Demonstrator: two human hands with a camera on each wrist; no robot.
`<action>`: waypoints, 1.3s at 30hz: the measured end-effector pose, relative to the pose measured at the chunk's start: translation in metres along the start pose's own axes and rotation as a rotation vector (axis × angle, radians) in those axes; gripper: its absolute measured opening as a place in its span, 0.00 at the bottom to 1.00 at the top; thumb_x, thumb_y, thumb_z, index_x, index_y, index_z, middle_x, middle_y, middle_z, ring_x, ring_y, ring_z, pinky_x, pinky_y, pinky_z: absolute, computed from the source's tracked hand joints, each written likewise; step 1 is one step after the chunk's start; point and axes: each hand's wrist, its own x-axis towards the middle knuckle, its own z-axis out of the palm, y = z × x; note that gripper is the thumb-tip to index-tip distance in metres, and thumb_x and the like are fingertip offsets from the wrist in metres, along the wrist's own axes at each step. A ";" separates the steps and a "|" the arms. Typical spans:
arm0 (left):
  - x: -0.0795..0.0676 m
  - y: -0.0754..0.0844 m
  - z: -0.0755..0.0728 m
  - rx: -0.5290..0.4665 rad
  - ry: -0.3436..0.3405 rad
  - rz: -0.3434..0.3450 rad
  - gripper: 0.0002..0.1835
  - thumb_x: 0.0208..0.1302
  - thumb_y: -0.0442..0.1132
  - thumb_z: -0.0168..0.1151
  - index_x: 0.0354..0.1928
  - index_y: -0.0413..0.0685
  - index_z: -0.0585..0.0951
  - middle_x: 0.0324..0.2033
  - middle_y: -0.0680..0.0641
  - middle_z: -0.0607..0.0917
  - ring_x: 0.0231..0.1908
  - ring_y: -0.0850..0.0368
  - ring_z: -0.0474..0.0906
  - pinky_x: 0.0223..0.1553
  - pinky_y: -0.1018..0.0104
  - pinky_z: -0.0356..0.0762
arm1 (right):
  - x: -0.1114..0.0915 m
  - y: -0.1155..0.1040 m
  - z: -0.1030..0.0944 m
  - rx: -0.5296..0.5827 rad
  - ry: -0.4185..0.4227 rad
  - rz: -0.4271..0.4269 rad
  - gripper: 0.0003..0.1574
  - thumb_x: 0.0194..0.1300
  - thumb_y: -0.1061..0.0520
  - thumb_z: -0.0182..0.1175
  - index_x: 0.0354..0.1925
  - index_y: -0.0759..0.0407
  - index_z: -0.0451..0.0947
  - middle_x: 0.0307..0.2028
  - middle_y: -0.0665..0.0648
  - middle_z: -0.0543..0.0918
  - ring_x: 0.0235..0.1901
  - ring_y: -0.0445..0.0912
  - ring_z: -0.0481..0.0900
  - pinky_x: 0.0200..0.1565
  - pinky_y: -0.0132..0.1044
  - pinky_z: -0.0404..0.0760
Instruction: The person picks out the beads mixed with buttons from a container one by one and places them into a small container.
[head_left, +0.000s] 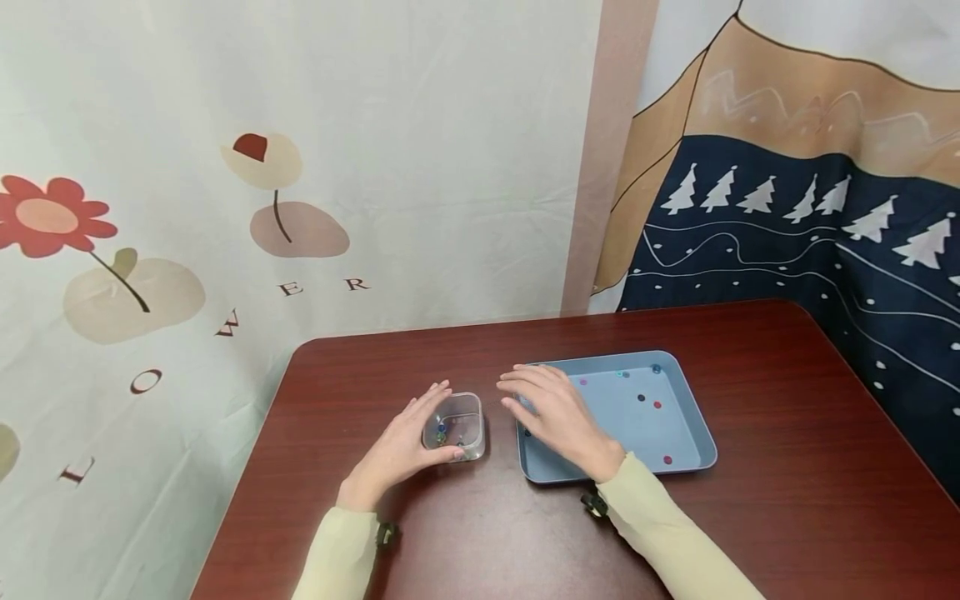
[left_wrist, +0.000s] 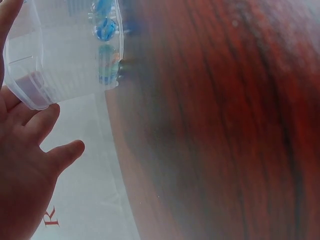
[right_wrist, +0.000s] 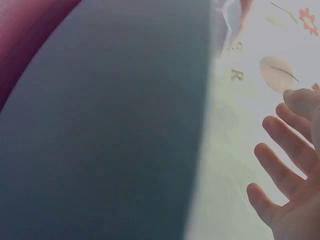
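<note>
A small clear plastic container [head_left: 471, 423] stands on the table, with a few glass marbles [left_wrist: 105, 30] at its bottom, some with blue swirls. My left hand [head_left: 397, 450] holds the container from the left, thumb by the front edge and fingers along the far side. Over the left part of a blue-grey tray [head_left: 611, 433] hovers my right hand [head_left: 551, 412], its fingers spread and holding nothing. Several small round coloured pieces, among them a red one [head_left: 667, 460] and a dark one [head_left: 641, 398], lie scattered in the tray; the hand hides part of its left side.
Both things stand on a reddish-brown wooden table [head_left: 757, 392] with rounded corners. Behind it hangs a pale curtain [head_left: 450, 167] with flower prints, and a dark blue cloth [head_left: 757, 250] with white trees is at the right.
</note>
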 end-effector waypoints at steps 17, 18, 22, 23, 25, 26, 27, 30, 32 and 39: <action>0.000 0.001 0.000 0.003 -0.013 -0.044 0.54 0.54 0.61 0.79 0.78 0.45 0.66 0.79 0.49 0.63 0.78 0.47 0.58 0.77 0.44 0.53 | -0.039 0.038 -0.068 -0.075 0.069 0.155 0.22 0.64 0.57 0.73 0.56 0.59 0.86 0.59 0.57 0.85 0.66 0.56 0.76 0.68 0.62 0.68; 0.000 0.001 0.000 0.005 -0.011 -0.041 0.54 0.54 0.61 0.79 0.78 0.45 0.66 0.79 0.48 0.63 0.77 0.47 0.58 0.77 0.43 0.53 | -0.042 0.042 -0.070 -0.084 0.064 0.170 0.22 0.64 0.57 0.73 0.56 0.59 0.86 0.60 0.57 0.85 0.66 0.57 0.76 0.68 0.63 0.68; 0.000 0.002 0.000 0.008 -0.008 -0.033 0.54 0.54 0.61 0.79 0.78 0.44 0.66 0.79 0.48 0.63 0.77 0.46 0.59 0.76 0.43 0.54 | -0.055 0.058 -0.079 -0.119 0.045 0.220 0.22 0.65 0.56 0.72 0.57 0.59 0.86 0.60 0.58 0.84 0.67 0.58 0.73 0.66 0.66 0.68; 0.000 0.002 0.000 0.007 -0.006 -0.030 0.54 0.54 0.61 0.79 0.77 0.44 0.66 0.78 0.47 0.63 0.77 0.46 0.59 0.76 0.42 0.55 | -0.057 0.061 -0.081 -0.125 0.042 0.228 0.22 0.65 0.56 0.72 0.56 0.59 0.86 0.60 0.59 0.84 0.68 0.58 0.73 0.66 0.66 0.67; 0.000 0.002 0.001 0.007 -0.004 -0.029 0.55 0.53 0.61 0.79 0.77 0.44 0.66 0.78 0.47 0.63 0.77 0.46 0.59 0.76 0.43 0.55 | -0.062 0.068 -0.085 -0.139 0.038 0.244 0.22 0.65 0.57 0.72 0.57 0.60 0.86 0.60 0.59 0.84 0.68 0.59 0.72 0.65 0.67 0.67; 0.000 0.002 0.001 0.009 -0.004 -0.027 0.55 0.53 0.61 0.79 0.77 0.44 0.66 0.78 0.47 0.63 0.77 0.46 0.59 0.76 0.43 0.55 | -0.064 0.071 -0.087 -0.148 0.035 0.249 0.22 0.65 0.57 0.72 0.57 0.60 0.85 0.60 0.60 0.84 0.68 0.59 0.72 0.65 0.67 0.67; 0.000 0.002 0.001 0.009 -0.005 -0.029 0.55 0.53 0.62 0.79 0.78 0.44 0.66 0.78 0.48 0.63 0.77 0.46 0.59 0.76 0.43 0.54 | -0.066 0.074 -0.089 -0.154 0.032 0.255 0.22 0.65 0.57 0.71 0.57 0.61 0.85 0.61 0.60 0.83 0.68 0.60 0.72 0.65 0.68 0.67; 0.000 0.001 0.001 0.008 -0.006 -0.036 0.55 0.53 0.62 0.79 0.78 0.45 0.66 0.79 0.49 0.63 0.77 0.48 0.58 0.77 0.45 0.53 | -0.071 0.082 -0.093 -0.170 0.021 0.273 0.24 0.65 0.58 0.72 0.58 0.62 0.84 0.62 0.62 0.82 0.67 0.62 0.72 0.64 0.68 0.68; 0.000 0.001 0.001 0.008 -0.006 -0.036 0.55 0.53 0.62 0.78 0.78 0.45 0.66 0.79 0.49 0.63 0.78 0.48 0.58 0.77 0.45 0.53 | -0.075 0.087 -0.096 -0.180 0.010 0.282 0.25 0.65 0.59 0.72 0.60 0.63 0.83 0.63 0.63 0.81 0.67 0.63 0.72 0.63 0.68 0.68; -0.001 0.001 0.001 0.006 -0.003 -0.034 0.55 0.53 0.62 0.79 0.78 0.45 0.66 0.79 0.49 0.63 0.77 0.48 0.58 0.77 0.45 0.53 | -0.086 0.102 -0.102 -0.240 -0.061 0.274 0.29 0.65 0.58 0.72 0.62 0.64 0.81 0.64 0.65 0.80 0.65 0.63 0.75 0.64 0.66 0.70</action>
